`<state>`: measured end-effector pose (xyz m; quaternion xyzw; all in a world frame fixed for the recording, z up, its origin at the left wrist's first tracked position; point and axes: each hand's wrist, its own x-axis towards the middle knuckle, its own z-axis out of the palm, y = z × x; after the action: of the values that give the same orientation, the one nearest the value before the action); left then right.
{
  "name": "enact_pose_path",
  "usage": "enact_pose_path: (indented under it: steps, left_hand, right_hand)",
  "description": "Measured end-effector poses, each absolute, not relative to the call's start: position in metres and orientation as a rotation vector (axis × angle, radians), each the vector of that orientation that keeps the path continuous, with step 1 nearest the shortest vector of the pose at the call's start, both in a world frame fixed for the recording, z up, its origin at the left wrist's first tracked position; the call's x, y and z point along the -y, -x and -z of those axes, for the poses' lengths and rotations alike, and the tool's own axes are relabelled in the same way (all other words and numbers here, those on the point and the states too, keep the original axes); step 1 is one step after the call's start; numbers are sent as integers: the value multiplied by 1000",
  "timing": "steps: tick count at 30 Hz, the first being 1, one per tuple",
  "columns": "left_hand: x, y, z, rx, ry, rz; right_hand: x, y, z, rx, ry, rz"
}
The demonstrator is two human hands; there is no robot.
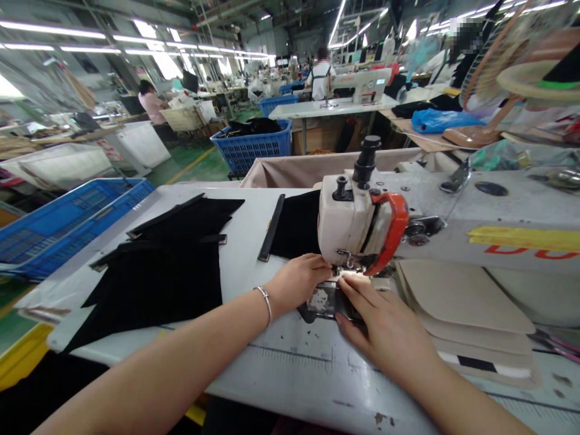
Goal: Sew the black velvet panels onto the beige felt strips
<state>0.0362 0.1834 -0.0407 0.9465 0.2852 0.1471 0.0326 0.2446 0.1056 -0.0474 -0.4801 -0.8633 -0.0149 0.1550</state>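
Note:
My left hand (299, 281) reaches in from the left of the sewing machine (362, 211), its fingers closed together with the tips partly hidden beside the presser foot. Whatever they grip is too small to make out. My right hand (380, 308) lies at the front of the needle area, fingers stretched out and thumb apart. Its fingertips touch a small, brightly lit pale strip (356, 277) under the needle. Behind my left hand a black fabric panel (296, 223) with a dark edge strip (272, 229) lies flat, partly hidden by the machine head.
Black fabric pieces (172, 278) are piled on the left of the white table (281, 368). Stacked beige panels (471, 296) lie under the machine arm at right. A blue crate (67, 223) stands beyond the left edge, a yellow crate (22, 356) below. Other people work farther back.

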Motion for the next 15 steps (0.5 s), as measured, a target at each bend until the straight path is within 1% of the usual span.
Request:
enact_pose_path:
  steps: [8,15]
  left_hand:
    - [-187,-38,42,-992,-2867,-486]
    - [-186,-37,41,-1031,-2836,-508]
  right_hand:
    - [-110,-241,52,2451,1421,85]
    - [-109,-241,50,2396,1348,27]
